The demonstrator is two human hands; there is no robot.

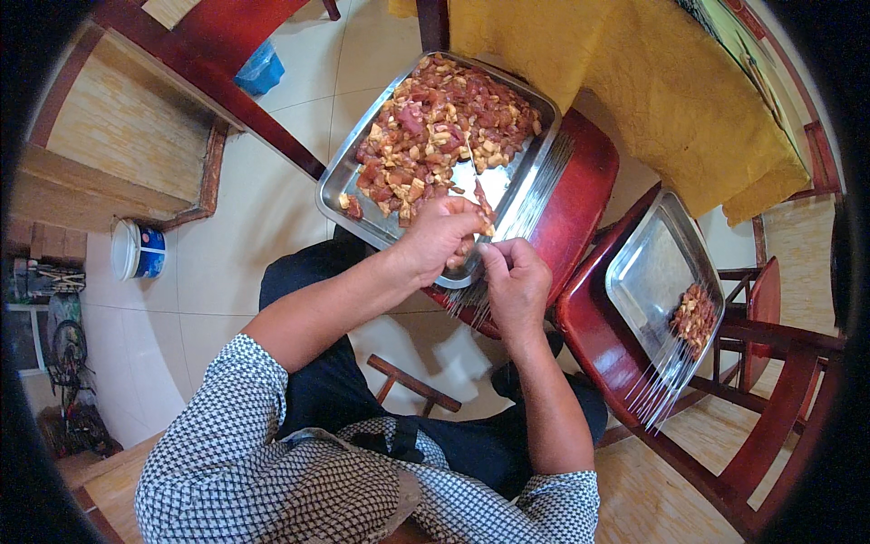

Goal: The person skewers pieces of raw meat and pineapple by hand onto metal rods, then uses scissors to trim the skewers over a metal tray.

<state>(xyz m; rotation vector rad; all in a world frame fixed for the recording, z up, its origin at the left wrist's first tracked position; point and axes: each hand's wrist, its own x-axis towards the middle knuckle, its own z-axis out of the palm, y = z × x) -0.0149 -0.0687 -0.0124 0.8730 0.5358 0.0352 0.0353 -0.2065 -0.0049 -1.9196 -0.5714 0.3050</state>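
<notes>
A thin metal skewer (474,166) points away from me over the large steel tray, with meat pieces (482,197) threaded along it. My left hand (442,234) pinches the meat at the near part of this skewer. Just to the right, my right hand (518,279) has thumb and forefinger closed on the skewer's near end, which the fingers mostly hide. Diced, marinated meat (435,129) in red and yellowish chunks fills much of the steel tray (391,239). Many bare metal skewers (544,194) lie along the tray's right side, on a red wooden chair seat (586,170).
On a second red chair (601,360) at right, a smaller steel tray (646,265) holds loaded meat skewers (693,316), handles over its rim. A yellow tablecloth (544,41) hangs beyond the large tray. A white bucket (126,248) and a blue plastic bag (262,68) are at left.
</notes>
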